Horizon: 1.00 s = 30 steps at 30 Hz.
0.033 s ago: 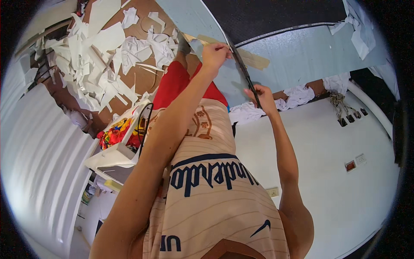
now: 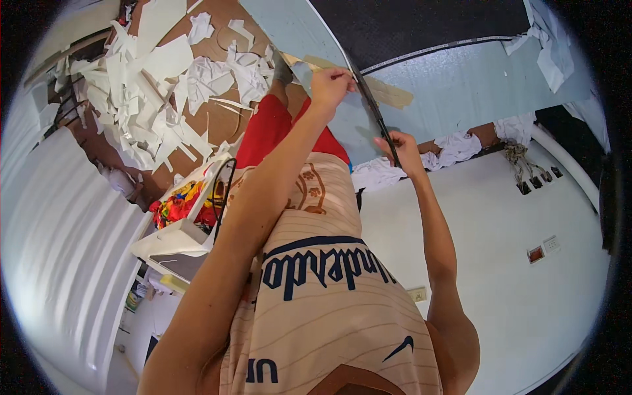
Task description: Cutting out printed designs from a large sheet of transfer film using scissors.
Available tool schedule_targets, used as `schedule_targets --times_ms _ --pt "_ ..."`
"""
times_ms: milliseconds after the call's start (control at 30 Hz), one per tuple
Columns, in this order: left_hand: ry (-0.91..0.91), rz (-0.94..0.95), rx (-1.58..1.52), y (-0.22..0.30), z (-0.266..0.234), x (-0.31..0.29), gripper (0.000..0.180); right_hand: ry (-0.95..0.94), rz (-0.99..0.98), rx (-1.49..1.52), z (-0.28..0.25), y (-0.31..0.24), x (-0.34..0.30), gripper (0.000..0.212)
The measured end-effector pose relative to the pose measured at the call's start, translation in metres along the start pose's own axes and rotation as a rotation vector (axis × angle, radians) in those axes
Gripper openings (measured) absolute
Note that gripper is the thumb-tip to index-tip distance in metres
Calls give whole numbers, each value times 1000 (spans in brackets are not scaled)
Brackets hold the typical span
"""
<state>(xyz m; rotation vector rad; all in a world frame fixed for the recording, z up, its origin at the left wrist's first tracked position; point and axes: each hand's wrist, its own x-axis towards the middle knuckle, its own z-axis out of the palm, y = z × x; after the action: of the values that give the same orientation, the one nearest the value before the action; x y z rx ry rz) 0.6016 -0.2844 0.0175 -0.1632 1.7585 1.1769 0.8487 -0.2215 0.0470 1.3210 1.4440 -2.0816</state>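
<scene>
A long narrow black strip [image 2: 375,113] slants across the light blue table top [image 2: 474,76], near the corner of a large dark sheet [image 2: 428,26]. My right hand [image 2: 406,155] is closed round the strip's near end, with the thumb on its left side and the fingers on its right. Farther up, my left hand [image 2: 331,89] is pinched closed against the strip's left edge; whatever sits between those fingertips is hidden. Beneath the strip, a flat yellowish-tan piece [image 2: 390,92] lies on the table.
White scraps and crumpled paper [image 2: 158,92] cover the brown floor at the left. A white stand [image 2: 178,240] holding bright red and yellow items is by my left arm. White cloths [image 2: 454,146] line the table's near edge; loose wires [image 2: 520,161] hang from the white wall [image 2: 474,210].
</scene>
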Motion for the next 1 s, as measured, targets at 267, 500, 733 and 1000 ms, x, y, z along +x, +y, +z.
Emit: schedule_targets --times_ms 267,500,733,1000 --pt "-70 -15 -66 1 -2 -3 15 10 -6 -4 0 -11 11 39" --pt "-76 -40 -77 1 1 -5 13 -20 41 57 -9 -16 15 44" --pt "-120 -50 -100 -5 -3 -8 12 -26 57 6 -4 -32 21 40" --pt "-142 -66 -131 -7 4 -15 14 -23 16 49 -8 -46 25 44"
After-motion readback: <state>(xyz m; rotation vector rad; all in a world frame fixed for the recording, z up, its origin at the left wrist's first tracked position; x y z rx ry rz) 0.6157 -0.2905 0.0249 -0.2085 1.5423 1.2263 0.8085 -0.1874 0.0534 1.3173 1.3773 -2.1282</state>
